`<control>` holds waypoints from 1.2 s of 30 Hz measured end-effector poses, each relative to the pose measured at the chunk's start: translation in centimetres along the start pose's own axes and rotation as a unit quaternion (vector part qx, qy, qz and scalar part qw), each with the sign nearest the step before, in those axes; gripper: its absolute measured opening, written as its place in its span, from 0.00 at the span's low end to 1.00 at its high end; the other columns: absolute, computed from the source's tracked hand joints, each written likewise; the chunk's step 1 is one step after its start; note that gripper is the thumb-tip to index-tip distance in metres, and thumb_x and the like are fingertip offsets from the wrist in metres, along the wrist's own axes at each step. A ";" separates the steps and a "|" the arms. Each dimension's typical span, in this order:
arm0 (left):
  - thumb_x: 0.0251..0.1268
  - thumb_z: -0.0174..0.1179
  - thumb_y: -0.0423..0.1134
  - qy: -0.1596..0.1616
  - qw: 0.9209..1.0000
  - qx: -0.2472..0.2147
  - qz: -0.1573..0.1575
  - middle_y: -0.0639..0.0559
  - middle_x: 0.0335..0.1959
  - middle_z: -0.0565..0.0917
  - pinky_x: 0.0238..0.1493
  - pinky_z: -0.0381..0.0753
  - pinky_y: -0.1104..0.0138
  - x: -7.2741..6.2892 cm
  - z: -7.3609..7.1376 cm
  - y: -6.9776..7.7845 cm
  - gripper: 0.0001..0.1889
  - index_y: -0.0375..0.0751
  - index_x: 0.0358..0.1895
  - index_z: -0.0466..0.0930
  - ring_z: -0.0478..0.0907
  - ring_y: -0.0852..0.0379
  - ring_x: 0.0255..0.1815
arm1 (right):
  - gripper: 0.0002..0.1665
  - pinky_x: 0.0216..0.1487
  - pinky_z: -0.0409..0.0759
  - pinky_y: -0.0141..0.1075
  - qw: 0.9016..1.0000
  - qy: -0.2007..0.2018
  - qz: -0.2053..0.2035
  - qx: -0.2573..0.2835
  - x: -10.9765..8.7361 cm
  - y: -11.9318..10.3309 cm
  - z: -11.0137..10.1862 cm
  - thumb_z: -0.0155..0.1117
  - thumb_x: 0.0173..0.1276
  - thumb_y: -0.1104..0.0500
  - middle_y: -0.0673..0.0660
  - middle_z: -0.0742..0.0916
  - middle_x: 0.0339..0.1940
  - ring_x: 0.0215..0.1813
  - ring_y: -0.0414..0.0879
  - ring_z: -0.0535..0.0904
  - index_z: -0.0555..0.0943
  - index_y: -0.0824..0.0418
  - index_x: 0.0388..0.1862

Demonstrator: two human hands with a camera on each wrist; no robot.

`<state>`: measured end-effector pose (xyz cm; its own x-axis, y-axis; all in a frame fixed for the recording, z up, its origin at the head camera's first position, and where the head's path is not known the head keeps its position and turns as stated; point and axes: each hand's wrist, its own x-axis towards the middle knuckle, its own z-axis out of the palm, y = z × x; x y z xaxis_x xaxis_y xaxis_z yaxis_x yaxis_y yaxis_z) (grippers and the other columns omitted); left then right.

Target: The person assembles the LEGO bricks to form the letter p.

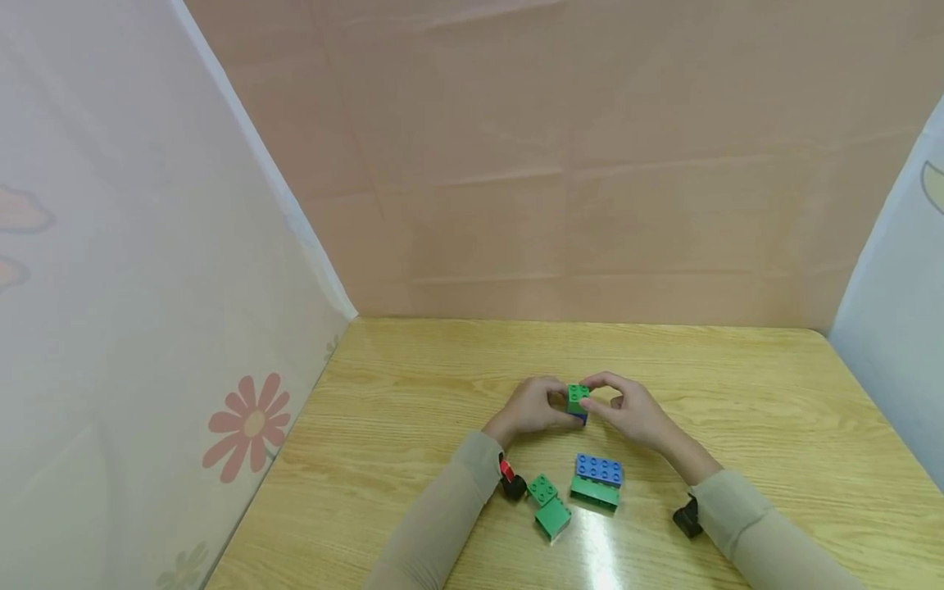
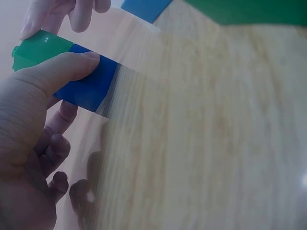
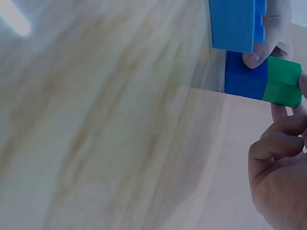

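A green toy building brick sits on top of a dark blue brick, the two stacked upright at the tabletop. My left hand grips the stack, its thumb lying across the blue brick in the left wrist view. From the other side, my right hand pinches the green brick between thumb and forefinger. Nearer me lie a long blue brick with studs up and a long green brick tipped on its side against it. Whether the stacked bricks are pressed fully together, I cannot tell.
Left of the long bricks, a small green brick stands studs up beside another green brick lying on its side. The wooden table meets a brown backdrop at the back, with pale printed sheets at both sides.
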<state>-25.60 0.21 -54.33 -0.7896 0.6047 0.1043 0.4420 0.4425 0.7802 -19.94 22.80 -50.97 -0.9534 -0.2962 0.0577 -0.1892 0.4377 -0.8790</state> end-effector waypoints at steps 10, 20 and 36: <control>0.56 0.80 0.53 0.000 1.000 0.013 -0.005 0.72 0.40 0.83 0.42 0.76 0.70 -0.3 0.2 0.1 0.11 0.62 0.40 0.89 0.77 0.66 0.39 | 0.21 0.15 0.65 0.32 1.000 -0.014 -0.002 0.000 0.0 0.1 0.0 0.69 0.75 0.46 0.58 0.85 0.58 0.13 0.38 0.59 0.81 0.51 0.62; 0.58 0.79 0.51 0.009 1.000 0.027 0.013 0.70 0.39 0.82 0.37 0.74 0.71 -0.4 0.0 0.4 0.10 0.61 0.39 0.88 0.73 0.64 0.34 | 0.24 0.17 0.67 0.33 1.000 -0.016 -0.026 -0.001 -0.1 0.0 -0.3 0.68 0.76 0.49 0.61 0.84 0.60 0.15 0.36 0.60 0.79 0.57 0.66; 0.56 0.80 0.53 0.017 0.999 0.043 0.000 0.71 0.42 0.81 0.41 0.75 0.70 -0.4 0.0 0.2 0.15 0.60 0.44 0.88 0.74 0.66 0.38 | 0.29 0.20 0.70 0.34 0.999 -0.026 -0.033 -0.002 -2.2 0.4 -1.4 0.70 0.75 0.52 0.63 0.84 0.58 0.17 0.35 0.62 0.75 0.59 0.71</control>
<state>-25.17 0.09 -54.24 -0.8029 0.5828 0.1253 0.4754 0.4992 0.7244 -18.25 24.80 -50.76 -0.9253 -0.3681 0.0912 -0.2524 0.4184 -0.8725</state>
